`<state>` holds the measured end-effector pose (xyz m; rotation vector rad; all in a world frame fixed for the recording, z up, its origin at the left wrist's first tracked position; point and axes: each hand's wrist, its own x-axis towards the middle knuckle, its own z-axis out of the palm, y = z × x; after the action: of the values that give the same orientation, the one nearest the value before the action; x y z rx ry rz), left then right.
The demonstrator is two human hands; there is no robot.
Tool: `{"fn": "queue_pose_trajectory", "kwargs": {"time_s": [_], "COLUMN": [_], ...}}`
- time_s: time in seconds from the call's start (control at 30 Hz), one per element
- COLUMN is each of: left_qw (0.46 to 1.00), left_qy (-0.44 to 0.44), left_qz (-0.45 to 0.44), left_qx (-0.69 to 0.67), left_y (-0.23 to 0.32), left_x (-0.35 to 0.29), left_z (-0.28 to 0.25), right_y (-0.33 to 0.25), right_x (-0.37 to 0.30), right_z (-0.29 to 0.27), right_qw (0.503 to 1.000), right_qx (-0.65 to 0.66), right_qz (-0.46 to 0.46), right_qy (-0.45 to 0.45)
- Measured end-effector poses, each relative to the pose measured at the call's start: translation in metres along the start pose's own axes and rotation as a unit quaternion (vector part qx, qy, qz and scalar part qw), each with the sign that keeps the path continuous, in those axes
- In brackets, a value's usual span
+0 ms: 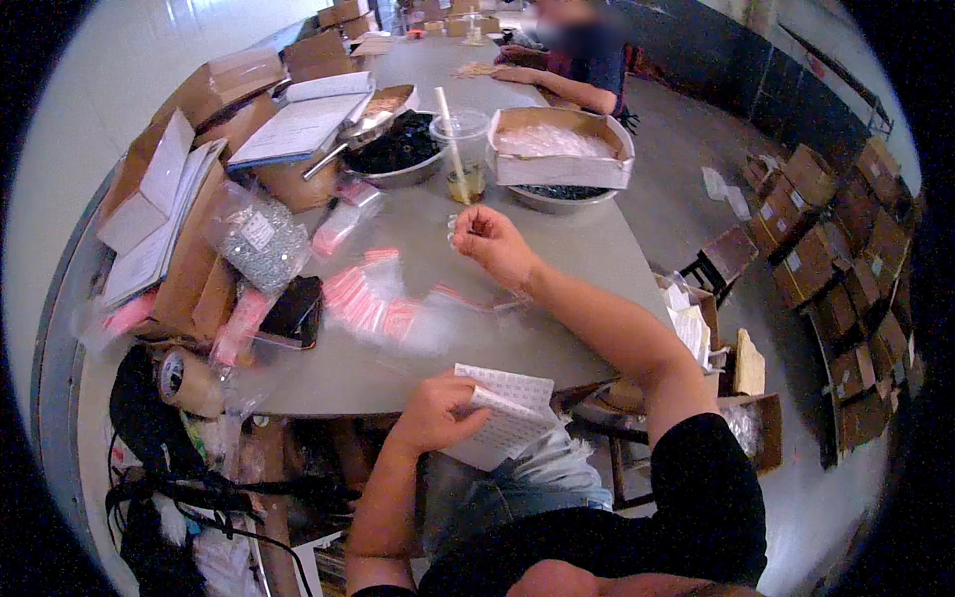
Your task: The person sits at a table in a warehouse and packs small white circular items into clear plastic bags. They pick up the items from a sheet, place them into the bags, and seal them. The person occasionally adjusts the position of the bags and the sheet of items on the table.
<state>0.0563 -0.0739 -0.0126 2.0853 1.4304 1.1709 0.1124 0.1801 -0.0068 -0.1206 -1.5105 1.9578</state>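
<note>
At the near edge of the grey table (557, 249), left hand (430, 410) clamped on a white printed label sheet (505, 410), thumb on top, fingers curled beneath, the sheet overhanging the lap. Further in over the tabletop, right hand (494, 244) raised, fingertips pinched together on something too small to make out. Between the hands, scattered clear zip bags with red strips (373, 298), flat on the surface. Just beyond the right hand, a clear plastic cup with a pale straw (463, 149). Beside it, a round metal bowl of dark small parts (398, 154) and an open brown cardboard box of clear bags (562, 147). Along the left, stacked cardboard cartons (214, 90).
</note>
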Motion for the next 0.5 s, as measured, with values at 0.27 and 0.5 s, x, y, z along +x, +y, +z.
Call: {"fn": "queue_pose_trajectory", "kwargs": {"time_s": [0.27, 0.5], "left_qw": [0.996, 0.987], "left_qy": [0.085, 0.072], "left_qz": [-0.014, -0.136], "left_qx": [0.011, -0.052], "left_y": [0.007, -0.004], "left_x": [0.021, 0.047], "left_z": [0.009, 0.019], "right_y": [0.0, 0.016], "right_x": [0.049, 0.035], "right_z": [0.011, 0.002], "right_qw": [0.988, 0.98], "right_qx": [0.149, 0.165], "right_qz": [0.033, 0.105], "right_qy": [-0.036, -0.034]}}
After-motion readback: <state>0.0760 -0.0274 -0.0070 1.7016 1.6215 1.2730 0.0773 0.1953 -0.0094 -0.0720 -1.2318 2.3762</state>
